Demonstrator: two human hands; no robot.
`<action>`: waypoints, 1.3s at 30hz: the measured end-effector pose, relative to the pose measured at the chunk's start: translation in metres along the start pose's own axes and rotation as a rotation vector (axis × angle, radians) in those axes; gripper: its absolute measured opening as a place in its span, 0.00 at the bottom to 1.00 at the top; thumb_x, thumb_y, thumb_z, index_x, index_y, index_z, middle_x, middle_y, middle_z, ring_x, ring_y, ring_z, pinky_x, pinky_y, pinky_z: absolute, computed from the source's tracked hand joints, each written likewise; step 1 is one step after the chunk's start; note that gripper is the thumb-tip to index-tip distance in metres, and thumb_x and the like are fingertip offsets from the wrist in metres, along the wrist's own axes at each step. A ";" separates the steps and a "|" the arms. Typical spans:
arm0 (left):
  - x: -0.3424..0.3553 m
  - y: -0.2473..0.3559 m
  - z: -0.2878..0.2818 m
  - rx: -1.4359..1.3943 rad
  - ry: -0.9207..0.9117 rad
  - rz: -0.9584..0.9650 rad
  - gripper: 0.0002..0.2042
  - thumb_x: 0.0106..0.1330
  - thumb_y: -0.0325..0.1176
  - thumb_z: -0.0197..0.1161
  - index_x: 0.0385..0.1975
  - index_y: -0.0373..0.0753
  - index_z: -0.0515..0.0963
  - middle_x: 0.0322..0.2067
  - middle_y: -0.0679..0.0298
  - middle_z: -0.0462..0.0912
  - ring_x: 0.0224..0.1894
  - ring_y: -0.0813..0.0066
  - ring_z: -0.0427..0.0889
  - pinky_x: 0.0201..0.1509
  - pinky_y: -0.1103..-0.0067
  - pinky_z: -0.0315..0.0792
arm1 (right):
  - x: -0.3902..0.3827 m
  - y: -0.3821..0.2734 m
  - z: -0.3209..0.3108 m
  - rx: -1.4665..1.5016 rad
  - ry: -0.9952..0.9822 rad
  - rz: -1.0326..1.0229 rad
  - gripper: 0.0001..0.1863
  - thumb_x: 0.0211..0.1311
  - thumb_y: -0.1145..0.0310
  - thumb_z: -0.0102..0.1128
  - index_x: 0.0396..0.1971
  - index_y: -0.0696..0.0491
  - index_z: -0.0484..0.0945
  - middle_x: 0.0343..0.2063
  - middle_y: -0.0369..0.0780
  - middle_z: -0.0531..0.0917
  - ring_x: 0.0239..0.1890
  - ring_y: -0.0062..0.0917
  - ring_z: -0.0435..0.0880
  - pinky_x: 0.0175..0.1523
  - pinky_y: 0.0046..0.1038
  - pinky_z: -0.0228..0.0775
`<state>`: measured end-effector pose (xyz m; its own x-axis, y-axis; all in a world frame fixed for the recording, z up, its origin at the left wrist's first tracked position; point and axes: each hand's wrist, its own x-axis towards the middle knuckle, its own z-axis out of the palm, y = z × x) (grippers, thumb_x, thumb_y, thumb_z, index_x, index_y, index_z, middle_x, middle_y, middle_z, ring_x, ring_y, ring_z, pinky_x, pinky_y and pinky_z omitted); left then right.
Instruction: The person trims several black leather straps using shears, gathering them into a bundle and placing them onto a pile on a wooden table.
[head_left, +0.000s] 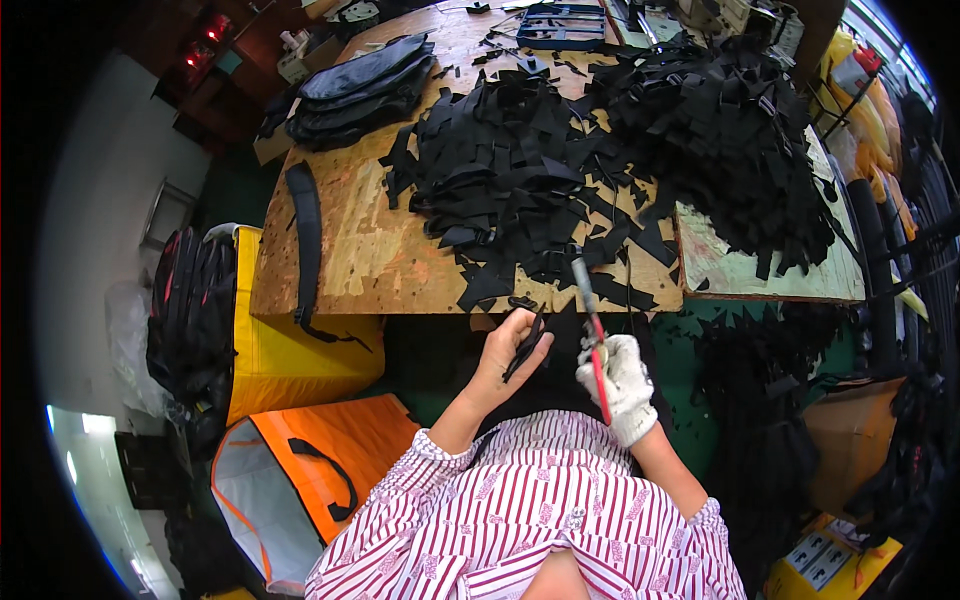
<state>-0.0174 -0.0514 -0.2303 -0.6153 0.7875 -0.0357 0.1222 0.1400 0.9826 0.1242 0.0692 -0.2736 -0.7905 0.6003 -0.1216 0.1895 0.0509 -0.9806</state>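
Wooden table (360,240) ahead; off its near edge, left hand (503,350) grips black strip (524,350), gloved right hand (622,380) grips red-handled tool (599,368); positioning appears in hand, next move likely requiring steady alignment

Fairly bright, soft light covers the wooden worktop (360,240), while the far left sinks into dimness around glowing red lights (216,34). A window-like strip (890,37) at far right glares white. The black strap pile (500,150) swallows detail. Fisheye distortion bends the left wall (110,190); the rim falls to black.
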 end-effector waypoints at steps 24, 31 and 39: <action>0.028 -0.028 -0.131 0.668 0.235 0.075 0.13 0.52 0.20 0.62 0.39 0.31 0.74 0.33 0.56 0.75 0.35 0.61 0.76 0.41 0.75 0.70 | 0.002 -0.012 -0.005 0.210 0.063 0.266 0.16 0.57 0.69 0.58 0.39 0.51 0.61 0.28 0.36 0.75 0.19 0.13 0.69 0.20 0.15 0.62; 0.052 -0.057 -0.089 0.966 0.175 0.154 0.12 0.51 0.25 0.63 0.35 0.30 0.73 0.35 0.51 0.72 0.39 0.49 0.74 0.42 0.66 0.70 | -0.003 -0.008 -0.005 0.258 0.044 0.200 0.17 0.57 0.67 0.61 0.38 0.51 0.61 0.25 0.35 0.74 0.17 0.12 0.68 0.20 0.15 0.61; 0.058 -0.053 -0.079 0.946 0.223 0.079 0.24 0.49 0.22 0.63 0.48 0.38 0.69 0.39 0.51 0.72 0.42 0.46 0.74 0.44 0.63 0.71 | -0.001 -0.004 -0.004 0.290 0.063 0.217 0.17 0.57 0.68 0.62 0.38 0.52 0.61 0.26 0.34 0.74 0.18 0.12 0.68 0.21 0.15 0.61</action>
<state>-0.1209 -0.0603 -0.2704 -0.6998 0.6973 0.1552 0.6846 0.5926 0.4244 0.1265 0.0721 -0.2691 -0.7108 0.6209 -0.3305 0.1687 -0.3056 -0.9371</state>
